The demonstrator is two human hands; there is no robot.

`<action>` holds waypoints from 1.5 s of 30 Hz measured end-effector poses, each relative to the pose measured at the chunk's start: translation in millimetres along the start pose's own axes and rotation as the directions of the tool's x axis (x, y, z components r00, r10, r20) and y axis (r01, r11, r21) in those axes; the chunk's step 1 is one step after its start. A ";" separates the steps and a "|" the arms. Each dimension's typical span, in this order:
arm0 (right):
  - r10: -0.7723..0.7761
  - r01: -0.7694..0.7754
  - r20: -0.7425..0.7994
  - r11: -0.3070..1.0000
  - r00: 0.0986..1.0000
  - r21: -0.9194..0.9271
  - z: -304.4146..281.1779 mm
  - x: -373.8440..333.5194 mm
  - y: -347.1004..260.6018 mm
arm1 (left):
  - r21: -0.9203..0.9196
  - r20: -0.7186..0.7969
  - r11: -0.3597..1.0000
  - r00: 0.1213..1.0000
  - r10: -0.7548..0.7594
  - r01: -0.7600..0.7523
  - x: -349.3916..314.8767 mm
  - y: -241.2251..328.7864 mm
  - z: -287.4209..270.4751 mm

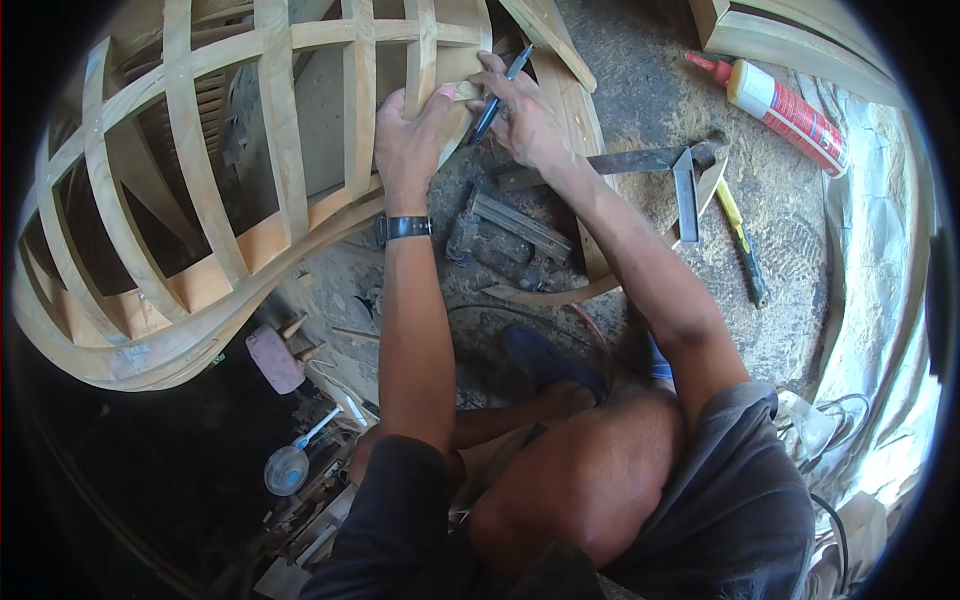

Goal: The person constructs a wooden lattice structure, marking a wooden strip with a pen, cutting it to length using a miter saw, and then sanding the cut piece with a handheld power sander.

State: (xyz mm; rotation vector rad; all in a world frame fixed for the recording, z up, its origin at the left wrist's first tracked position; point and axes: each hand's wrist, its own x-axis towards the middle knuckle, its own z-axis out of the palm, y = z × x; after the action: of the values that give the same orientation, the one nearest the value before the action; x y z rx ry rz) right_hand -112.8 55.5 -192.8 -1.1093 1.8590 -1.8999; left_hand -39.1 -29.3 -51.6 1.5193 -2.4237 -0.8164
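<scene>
Wooden lattice frame [200, 190]: left hand [410, 135] clamps a slat end; right hand [525, 115], just beside it, grips a dark pen [500, 95], tip against that slat.

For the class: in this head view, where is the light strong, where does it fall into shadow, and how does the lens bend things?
Head view: daylight is strong on the glue bottle and sawdust floor at upper right; the lower left falls into deep shadow; the wooden lattice frame bows toward the rim, with black corners; left hand and right hand with the pen are sharp.
</scene>
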 end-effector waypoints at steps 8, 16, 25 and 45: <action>0.088 -0.079 -0.038 0.977 0.995 0.197 8.0 -5.6 0.3 | 0.091 0.041 0.995 0.998 -0.048 0.044 0.5 5.7 -2.0; 0.127 -0.121 -0.015 0.970 0.992 0.212 3.3 -6.4 -8.1 | 0.019 0.000 0.994 0.994 -0.108 0.108 3.0 -7.9 8.0; 0.078 -0.084 0.039 0.983 0.996 0.163 -5.7 -0.3 -4.5 | -0.122 0.043 0.980 0.987 -0.152 0.156 5.8 7.5 7.9; 0.237 0.199 0.663 0.836 0.710 -0.511 -75.7 61.8 -65.2 | 0.373 -0.037 0.625 0.662 0.748 -0.685 25.4 -64.1 19.7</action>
State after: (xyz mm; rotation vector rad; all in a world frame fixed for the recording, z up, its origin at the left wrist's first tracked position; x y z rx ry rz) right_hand -184.2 80.3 -102.8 -1.6695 1.9111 -0.6658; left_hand -9.1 -65.7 -105.6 0.4852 -2.7430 -0.0824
